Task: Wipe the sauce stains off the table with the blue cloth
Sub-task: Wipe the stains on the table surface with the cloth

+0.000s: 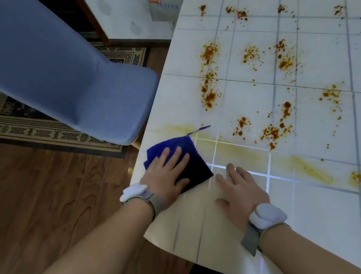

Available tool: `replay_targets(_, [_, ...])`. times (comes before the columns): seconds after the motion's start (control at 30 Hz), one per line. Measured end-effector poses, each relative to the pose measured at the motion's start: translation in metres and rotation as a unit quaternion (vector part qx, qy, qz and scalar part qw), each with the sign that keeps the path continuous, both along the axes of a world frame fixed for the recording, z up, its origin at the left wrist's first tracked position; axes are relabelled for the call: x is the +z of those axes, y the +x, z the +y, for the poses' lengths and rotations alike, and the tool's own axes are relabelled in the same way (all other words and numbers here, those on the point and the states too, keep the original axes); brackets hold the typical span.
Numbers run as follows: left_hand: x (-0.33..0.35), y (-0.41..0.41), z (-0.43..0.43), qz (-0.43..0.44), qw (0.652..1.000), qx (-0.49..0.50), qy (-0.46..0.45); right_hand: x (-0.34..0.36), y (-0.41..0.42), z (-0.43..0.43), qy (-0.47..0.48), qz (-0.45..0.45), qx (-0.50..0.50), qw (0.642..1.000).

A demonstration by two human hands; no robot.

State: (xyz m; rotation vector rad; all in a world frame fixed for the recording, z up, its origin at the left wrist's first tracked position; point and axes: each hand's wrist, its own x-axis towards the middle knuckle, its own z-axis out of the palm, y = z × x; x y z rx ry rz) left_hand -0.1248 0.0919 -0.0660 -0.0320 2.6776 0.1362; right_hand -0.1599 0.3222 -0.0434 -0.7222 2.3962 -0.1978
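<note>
The blue cloth [177, 159] lies folded on the near left part of the tabletop [332, 214], close to its left edge, with a thin loop tag sticking out from its far corner. The left hand [168, 174] lies flat on top of it, fingers spread and extended, pressing down rather than gripping. Just to the right, the right hand [239, 192] rests palm down on the bare tabletop with fingers apart, holding nothing; its fingertips sit near the cloth's right corner. Both wrists carry a grey band with a white device.

A pale yellow smear [244, 152] runs in a band from the cloth's far side rightward across the tabletop, ending in a darker orange patch near the right edge of view. Farther away, the sauce stains [208, 75] are thick brown-orange splatters scattered in clusters over the white surface with its grey grid lines, reaching to the far side.

Left of the tabletop stands a blue upholstered chair [55, 72], its seat close to the table edge. Beneath it lie a patterned rug [39, 130] and a wooden floor [47, 197].
</note>
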Motion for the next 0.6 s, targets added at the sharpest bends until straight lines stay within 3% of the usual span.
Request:
replay_targets(0.1, [0.001,0.001,0.01,-0.001,0.983,0.184,-0.023,0.001,-0.002,-0.001,0.011,-0.001,0.001,1.0])
replay_targets(0.17, [0.002,0.008,0.036,0.003,0.992,0.129,-0.014,0.003,-0.005,-0.001,0.021,0.007,0.011,1.0])
replay_targets(0.23, [0.006,0.016,0.029,-0.007,1.0,-0.001,0.012,0.003,-0.005,-0.001,0.025,0.009,0.017,1.0])
replay_targets(0.3, [0.006,0.014,-0.001,-0.02,0.999,-0.029,0.016,0.002,-0.003,-0.001,0.028,0.011,0.026,0.999])
replay_targets(0.43, [0.01,0.005,0.005,-0.031,0.983,0.18,-0.019,0.002,0.001,-0.003,0.039,0.013,0.018,0.999])
replay_targets(0.47, [0.009,0.005,0.026,-0.025,0.986,0.166,-0.01,0.003,0.001,-0.003,0.039,0.016,0.016,0.999])
replay_targets(0.6, [0.007,0.026,0.043,-0.019,0.993,-0.1,0.056,0.004,0.001,-0.004,0.023,0.016,0.011,1.0])
